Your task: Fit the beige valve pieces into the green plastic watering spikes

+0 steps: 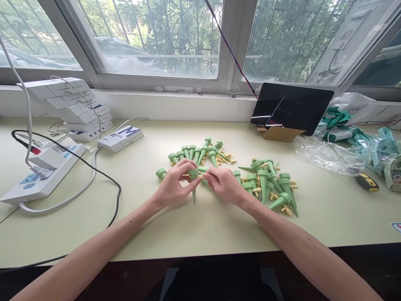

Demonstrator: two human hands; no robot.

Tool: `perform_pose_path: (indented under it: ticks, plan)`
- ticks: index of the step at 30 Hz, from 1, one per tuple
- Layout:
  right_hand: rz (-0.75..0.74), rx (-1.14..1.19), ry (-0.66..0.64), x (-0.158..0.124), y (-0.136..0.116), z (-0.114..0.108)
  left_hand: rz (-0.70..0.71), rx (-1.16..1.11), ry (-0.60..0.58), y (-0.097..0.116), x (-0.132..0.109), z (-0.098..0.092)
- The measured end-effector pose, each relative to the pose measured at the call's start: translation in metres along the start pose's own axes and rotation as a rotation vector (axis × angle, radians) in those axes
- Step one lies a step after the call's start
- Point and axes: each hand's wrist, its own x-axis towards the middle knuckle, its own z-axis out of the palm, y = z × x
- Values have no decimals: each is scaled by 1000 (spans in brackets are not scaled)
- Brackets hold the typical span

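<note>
My left hand [171, 187] pinches a green cone-shaped spike [194, 184], held upright with its point down over the pale table [200, 225]. My right hand [224, 184] is closed beside it, fingertips touching the spike's side where a small yellow part sits; what it grips is too small to name. Behind my hands lies a row of several green spikes [196, 154] with yellow pieces. To the right is a second heap of green spikes [272, 184] mixed with small yellow valves [286, 210].
A white power strip [44, 173] with plugs and cables lies at the left, with stacked white boxes [78, 110] behind it. A dark tablet [291, 108] leans on a cardboard box at the back right. Plastic bags of teal parts [347, 138] and a black-yellow tool [367, 182] lie at the right.
</note>
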Motion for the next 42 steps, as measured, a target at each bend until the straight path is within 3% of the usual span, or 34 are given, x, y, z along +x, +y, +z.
perform_pose_path:
  ticks: [20,42]
  plan:
    - [-30,83,24,0,-3,0,-38,2,42,-4,1,-1]
    - [-43,-9,51,1,-2,1,-60,-104,17,-7,0,0]
